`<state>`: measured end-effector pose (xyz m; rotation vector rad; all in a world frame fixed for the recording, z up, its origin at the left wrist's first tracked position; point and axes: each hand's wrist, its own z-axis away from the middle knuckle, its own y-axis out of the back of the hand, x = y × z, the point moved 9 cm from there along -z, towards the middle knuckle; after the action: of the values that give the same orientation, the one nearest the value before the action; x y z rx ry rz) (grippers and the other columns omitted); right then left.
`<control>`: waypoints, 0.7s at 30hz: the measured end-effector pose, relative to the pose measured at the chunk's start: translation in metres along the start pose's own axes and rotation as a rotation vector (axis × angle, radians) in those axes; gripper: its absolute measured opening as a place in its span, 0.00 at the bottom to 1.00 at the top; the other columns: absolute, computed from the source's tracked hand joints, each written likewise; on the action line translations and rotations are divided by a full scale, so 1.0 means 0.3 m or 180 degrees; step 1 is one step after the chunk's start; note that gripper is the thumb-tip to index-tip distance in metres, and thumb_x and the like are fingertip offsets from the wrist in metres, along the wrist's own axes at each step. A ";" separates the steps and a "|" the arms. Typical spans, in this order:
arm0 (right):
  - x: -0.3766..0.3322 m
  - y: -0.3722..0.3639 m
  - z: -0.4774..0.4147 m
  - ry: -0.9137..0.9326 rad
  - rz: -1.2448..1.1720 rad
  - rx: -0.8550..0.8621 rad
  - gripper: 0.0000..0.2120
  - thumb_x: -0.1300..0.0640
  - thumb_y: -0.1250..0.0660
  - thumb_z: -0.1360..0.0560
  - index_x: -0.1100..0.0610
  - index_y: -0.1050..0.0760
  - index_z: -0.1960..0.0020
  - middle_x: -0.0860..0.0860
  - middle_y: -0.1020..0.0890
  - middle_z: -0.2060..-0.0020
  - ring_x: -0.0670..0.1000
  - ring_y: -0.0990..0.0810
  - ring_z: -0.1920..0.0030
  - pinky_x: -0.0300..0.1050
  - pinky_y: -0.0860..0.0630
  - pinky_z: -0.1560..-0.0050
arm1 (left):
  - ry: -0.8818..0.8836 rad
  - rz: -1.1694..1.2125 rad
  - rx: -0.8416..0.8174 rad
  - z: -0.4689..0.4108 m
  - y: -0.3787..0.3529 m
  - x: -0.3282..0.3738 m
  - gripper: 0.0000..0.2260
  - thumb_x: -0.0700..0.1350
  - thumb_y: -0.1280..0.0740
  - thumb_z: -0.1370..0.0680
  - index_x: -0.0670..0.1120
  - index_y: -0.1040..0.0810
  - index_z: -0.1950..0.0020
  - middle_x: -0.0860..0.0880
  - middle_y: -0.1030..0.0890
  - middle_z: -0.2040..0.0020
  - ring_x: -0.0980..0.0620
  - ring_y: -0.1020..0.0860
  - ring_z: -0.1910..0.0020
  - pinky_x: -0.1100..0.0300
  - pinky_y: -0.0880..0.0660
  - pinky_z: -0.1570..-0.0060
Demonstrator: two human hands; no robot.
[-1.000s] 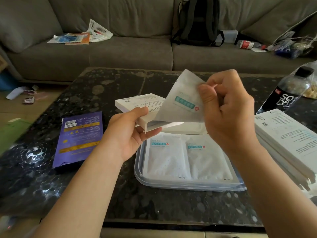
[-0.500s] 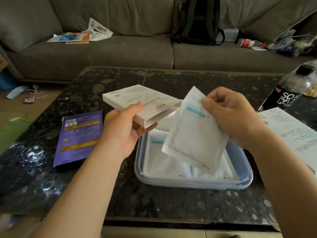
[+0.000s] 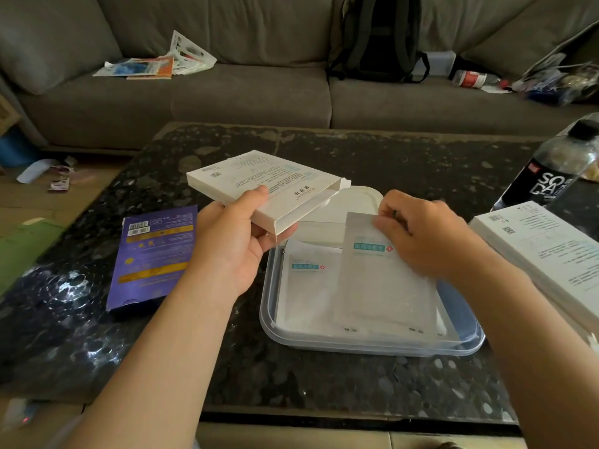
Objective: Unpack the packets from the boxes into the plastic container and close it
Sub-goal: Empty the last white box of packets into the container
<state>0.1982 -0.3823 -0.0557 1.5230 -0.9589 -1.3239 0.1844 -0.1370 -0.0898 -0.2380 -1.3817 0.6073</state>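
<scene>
My left hand [image 3: 236,241] grips a flat white box [image 3: 262,186], open end to the right, held above the table left of the container. A clear plastic container [image 3: 369,346] sits in the middle of the dark table. My right hand [image 3: 424,234] pinches the top of a white packet [image 3: 382,286] with a teal label, which lies flat in the container's right half. Another white packet [image 3: 308,286] lies under it on the left. The container's white lid [image 3: 353,205] rests just behind it.
A purple box [image 3: 152,254] lies on the table at left. More white boxes [image 3: 544,254] are stacked at the right edge, with a soda bottle [image 3: 547,176] behind them. Beyond the table stands a grey sofa [image 3: 252,95] with papers and a black backpack [image 3: 379,37].
My right hand pulled the packet out of the box, swung it down and laid it flat in the container. My left hand lifted the box a little to the left.
</scene>
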 end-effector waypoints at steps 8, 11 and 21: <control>0.031 -0.015 -0.002 0.0027 0.0461 -0.0012 0.05 0.52 0.36 0.19 0.50 0.23 0.45 0.49 0.20 0.51 0.51 0.21 0.54 0.50 0.17 0.52 | 0.0039 0.0023 -0.0051 0.006 -0.010 -0.004 0.14 0.38 0.31 0.18 0.50 0.22 0.34 0.46 0.14 0.42 0.46 0.13 0.46 0.53 0.16 0.60; 0.043 -0.005 0.010 -0.0167 0.0901 0.0133 0.09 0.54 0.33 0.21 0.50 0.23 0.40 0.50 0.22 0.49 0.52 0.23 0.51 0.52 0.20 0.46 | 0.0037 0.0021 -0.0071 0.009 -0.016 -0.004 0.15 0.38 0.31 0.18 0.49 0.23 0.32 0.46 0.14 0.42 0.47 0.13 0.46 0.53 0.16 0.60; -0.075 -0.198 0.130 -0.0104 0.0456 -0.1225 0.36 0.30 0.37 0.26 0.43 0.40 0.24 0.47 0.30 0.27 0.54 0.26 0.31 0.56 0.26 0.33 | 0.0021 -0.0064 -0.0109 0.013 -0.029 -0.013 0.17 0.39 0.31 0.18 0.50 0.23 0.31 0.47 0.14 0.40 0.49 0.13 0.46 0.54 0.16 0.60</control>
<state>0.1568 -0.3472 -0.1070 1.1227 -0.7641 -1.3426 0.1827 -0.1470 -0.0879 -0.2530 -1.3873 0.5661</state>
